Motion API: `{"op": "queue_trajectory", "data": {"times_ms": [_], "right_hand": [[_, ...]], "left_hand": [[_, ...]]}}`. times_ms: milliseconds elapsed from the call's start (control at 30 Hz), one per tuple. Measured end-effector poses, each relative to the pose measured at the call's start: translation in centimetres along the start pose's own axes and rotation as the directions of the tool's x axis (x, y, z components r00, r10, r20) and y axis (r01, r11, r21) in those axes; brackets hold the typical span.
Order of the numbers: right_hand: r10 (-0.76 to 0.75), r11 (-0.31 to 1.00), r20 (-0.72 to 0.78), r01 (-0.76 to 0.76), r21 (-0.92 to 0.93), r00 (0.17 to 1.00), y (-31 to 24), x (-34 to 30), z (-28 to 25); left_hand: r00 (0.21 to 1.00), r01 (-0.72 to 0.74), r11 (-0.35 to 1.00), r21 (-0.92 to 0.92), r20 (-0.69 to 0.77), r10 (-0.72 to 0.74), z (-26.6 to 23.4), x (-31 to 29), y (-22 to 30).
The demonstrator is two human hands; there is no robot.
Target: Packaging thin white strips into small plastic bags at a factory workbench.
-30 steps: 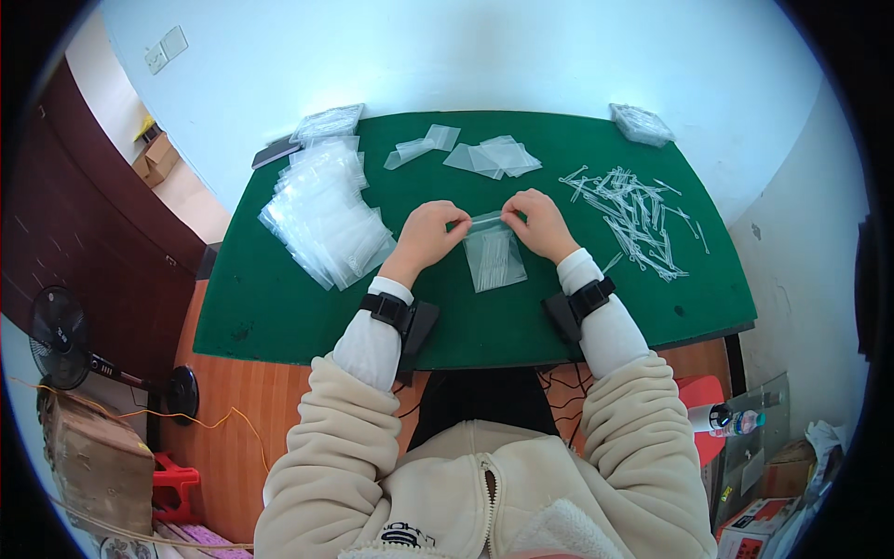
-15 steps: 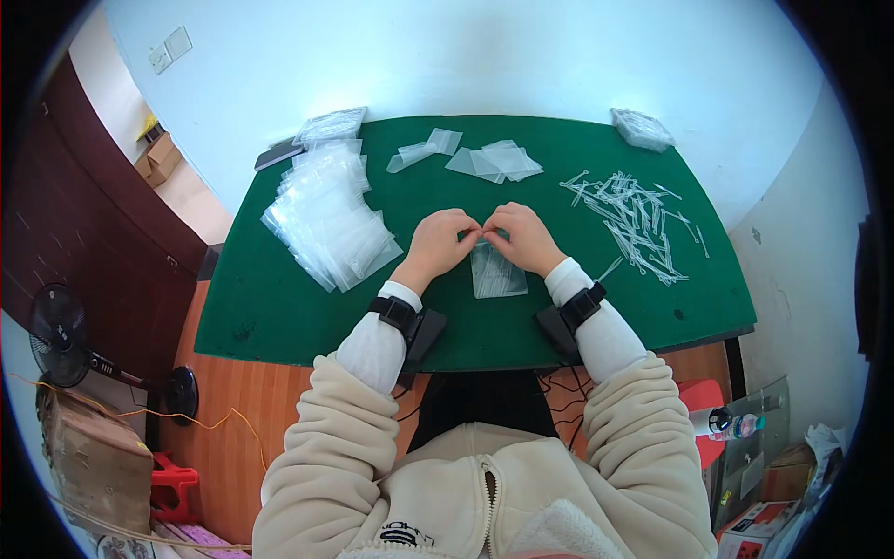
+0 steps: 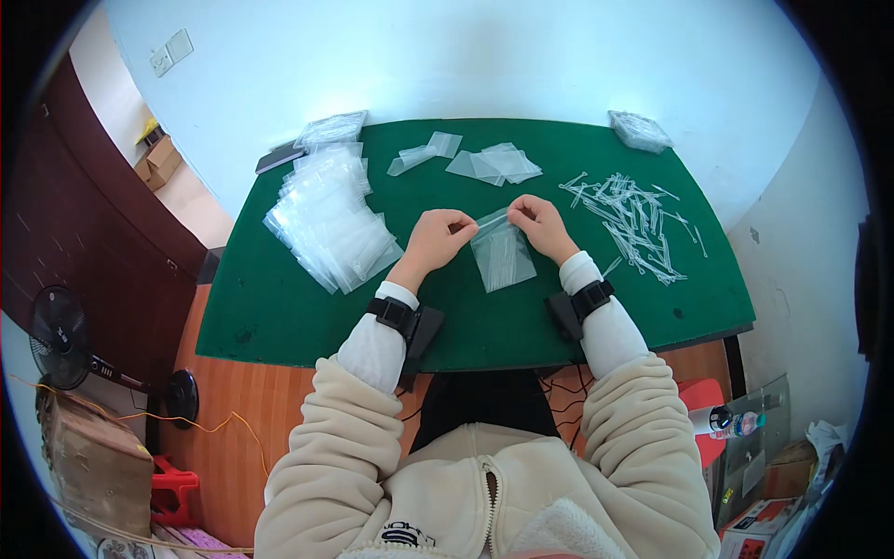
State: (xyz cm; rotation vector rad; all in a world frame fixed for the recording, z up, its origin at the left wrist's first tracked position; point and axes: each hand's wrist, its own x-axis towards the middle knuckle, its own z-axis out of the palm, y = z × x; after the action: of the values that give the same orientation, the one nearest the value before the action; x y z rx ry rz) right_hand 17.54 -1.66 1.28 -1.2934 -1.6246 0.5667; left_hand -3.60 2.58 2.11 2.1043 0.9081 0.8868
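Left grip (image 3: 434, 246) pinches bag (image 3: 503, 250) at top left corner, right grip (image 3: 546, 229) at top right. Bag spans between them, body nearside, over bench (image 3: 289, 321), slim pieces (image 3: 503, 265) inside. Bag pile (image 3: 326, 219) off left, loose pieces (image 3: 638, 222) off right

Bright, diffuse light | wall (image 3: 559, 70) washed pale | edges bowed | corners black
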Motion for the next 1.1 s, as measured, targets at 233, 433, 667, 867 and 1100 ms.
{"op": "queue_trajectory", "data": {"times_ms": [233, 433, 667, 867, 1100], "right_hand": [[0.201, 0.834, 0.029, -0.187, 0.519, 0.979, 0.0, 0.2, 1.2], [0.167, 0.860, 0.136, -0.212, 0.463, 0.977, -0.2, -0.4, 2.4], [0.086, 0.857, 0.086, -0.118, 0.501, 0.993, -2.8, -0.8, 3.6], [0.073, 0.831, 0.112, -0.123, 0.543, 0.991, -0.8, -0.4, 2.9], [0.118, 0.796, 0.242, -0.237, 0.557, 0.963, -1.8, -0.7, 2.6]], "left_hand": [[0.997, -0.051, 0.861, -0.505, 0.030, 0.077, 0.0, 0.4, -0.4], [0.912, -0.411, 0.893, -0.183, -0.090, 0.401, 0.7, -0.3, 2.4], [0.947, -0.258, 0.825, -0.503, 0.037, 0.318, 0.5, -0.2, 1.4], [0.984, -0.066, 0.855, -0.514, 0.110, 0.142, -0.7, -0.1, 1.2], [0.892, 0.237, 0.911, -0.336, 0.448, -0.067, -0.8, -0.2, 0.0]]}}
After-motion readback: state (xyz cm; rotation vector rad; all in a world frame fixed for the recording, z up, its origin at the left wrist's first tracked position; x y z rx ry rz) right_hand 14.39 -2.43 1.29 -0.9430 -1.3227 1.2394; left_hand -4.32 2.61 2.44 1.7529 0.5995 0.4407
